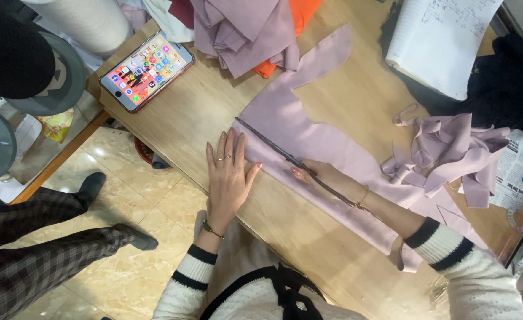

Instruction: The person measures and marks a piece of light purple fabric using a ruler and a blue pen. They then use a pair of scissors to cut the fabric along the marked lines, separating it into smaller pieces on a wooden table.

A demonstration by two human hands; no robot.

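Lilac cloth, a long cut piece (309, 142) with curved notches along one edge, lies spread across the wooden table (214, 106), and we take it as our landmark. Our left hand (229, 175) rests flat at the near end of the cloth, fingers spread and straight, the fingertips pressing its edge and the palm on bare wood; it grips nothing. Our right hand (324, 176) lies on the cloth itself, just beside the left, fingers drawn together over a thin dark ruler (297, 165) that runs slantwise along the cloth and under our wrist. We cannot tell whether the fingers pinch the ruler or only press it down.

Beyond the cloth's far edge, towards the table corner, a phone (147, 71) in a reddish case lies face up, its screen lit with rows of small coloured squares. Above the cloth sits a heap of folded lilac fabric (244, 29) over something orange (297, 18). To the right of the cloth a crumpled bundle of lilac offcuts (451, 151) lies close by, and past it a sheet of printed newspaper (519, 172). Up from the offcuts, a white lined notepad (439, 41) with handwriting rests on dark cloth (504, 77). Below the table edge, another person's checked trouser legs (30, 249) stand on the tiled floor (137, 201).
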